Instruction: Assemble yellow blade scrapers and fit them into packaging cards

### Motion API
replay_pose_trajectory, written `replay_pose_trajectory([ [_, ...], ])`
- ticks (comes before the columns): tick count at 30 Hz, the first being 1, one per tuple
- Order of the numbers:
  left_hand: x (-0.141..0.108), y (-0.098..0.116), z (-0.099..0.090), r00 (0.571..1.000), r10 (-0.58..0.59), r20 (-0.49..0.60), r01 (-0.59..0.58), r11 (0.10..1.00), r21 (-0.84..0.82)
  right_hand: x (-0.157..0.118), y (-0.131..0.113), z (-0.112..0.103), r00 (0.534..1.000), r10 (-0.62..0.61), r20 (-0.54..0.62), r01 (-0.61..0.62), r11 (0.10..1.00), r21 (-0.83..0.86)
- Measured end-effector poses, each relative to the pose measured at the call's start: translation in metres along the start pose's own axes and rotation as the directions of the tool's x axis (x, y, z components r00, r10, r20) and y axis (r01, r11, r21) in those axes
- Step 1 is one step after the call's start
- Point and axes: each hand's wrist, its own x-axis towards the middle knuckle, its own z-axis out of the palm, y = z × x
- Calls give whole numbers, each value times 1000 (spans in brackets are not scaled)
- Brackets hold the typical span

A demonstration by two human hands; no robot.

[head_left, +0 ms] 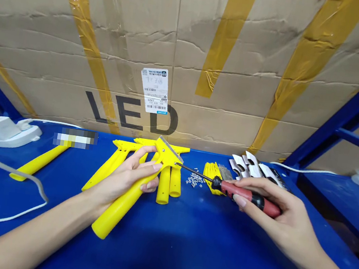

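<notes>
My left hand (129, 178) is wrapped round the neck of a yellow scraper (119, 208), its head tilted up and a metal strip along the head's edge. In my right hand (283, 217) is a screwdriver (241, 194) with a red and black handle. The screwdriver's tip meets the scraper head near a small screw on its right side; whether it sits in the screw slot I cannot tell. Behind the held scraper lie several more yellow scrapers (112, 162). Small screws and nuts (195, 179) are scattered just beyond the screwdriver shaft.
Yellow plastic pieces (210, 175) and packed blades (244, 166) lie at the back right. Another yellow scraper (42, 159) rests at left, near a white power strip (4, 133) and cables. A taped cardboard box (229, 119) stands behind the blue shelf (183, 243).
</notes>
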Motion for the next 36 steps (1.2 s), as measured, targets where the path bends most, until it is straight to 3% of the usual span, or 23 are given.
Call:
replay_pose_trajectory([
  [7,-5,3,6,999,1,-35,1,999,43,0,2,-2,995,-94,31,97,991,-87],
  [9,-7,3,9,999,6,-44,-3,997,82,0,1,-1,994,-101,-35,95,985,-146],
  [11,-8,1,12,999,29,-39,-24,991,131,0,-1,-1,991,-8,-131,-13,987,-158],
  [14,-11,-1,15,995,85,-46,-74,975,208,2,-5,-3,975,176,-135,-173,984,34],
  [18,-12,-3,21,988,129,-83,-101,953,284,7,-6,-9,985,151,79,-168,937,307],
  [21,-13,-4,29,986,137,-94,-103,947,303,9,-3,-12,994,112,5,-110,971,210],
  [25,-15,-5,37,982,163,-98,-127,945,300,7,0,-12,980,171,-105,-172,985,1],
  [28,-14,-7,36,974,184,-129,-140,946,294,7,-1,-13,986,168,-19,-164,976,144],
  [31,-13,-9,35,969,202,-143,-156,947,281,7,-2,-12,995,89,37,-96,951,294],
  [36,-13,-11,39,982,167,-89,-134,946,294,6,-1,-12,972,199,-125,-190,979,80],
])
